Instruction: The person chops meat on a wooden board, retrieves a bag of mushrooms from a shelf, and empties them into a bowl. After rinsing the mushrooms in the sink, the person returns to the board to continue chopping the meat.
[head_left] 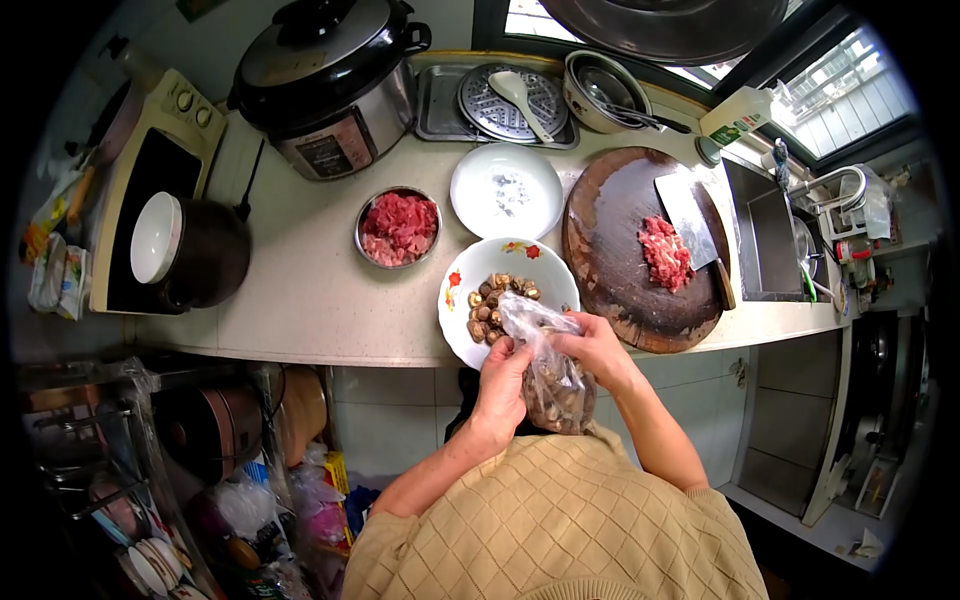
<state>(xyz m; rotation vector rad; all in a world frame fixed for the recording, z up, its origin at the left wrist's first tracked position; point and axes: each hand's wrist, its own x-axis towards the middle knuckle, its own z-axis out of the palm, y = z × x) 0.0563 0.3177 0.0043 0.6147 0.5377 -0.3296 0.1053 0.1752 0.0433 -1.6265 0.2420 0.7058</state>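
Both my hands grip the upper part of a clear plastic bag [560, 393], which hangs at the counter's front edge with dried mushrooms inside. My left hand [503, 385] pinches its left side, and my right hand [598, 352] holds the right side. The bag's mouth lies over the rim of a white bowl [457, 330] with a red flower pattern. Several brown dried mushrooms [487, 308] rest in that bowl. Behind it sits a white plate [507, 190]. A round wooden chopping board [610, 260] carries chopped raw meat [666, 254] and a cleaver [688, 218].
A metal bowl of raw meat [400, 228] stands left of the plate. Farther back are a pressure cooker [325, 90], a metal tray [437, 105] and an enamel basin [607, 92]. A dark pot [215, 250] stands by the microwave [150, 160]. The sink [770, 235] lies at the right.
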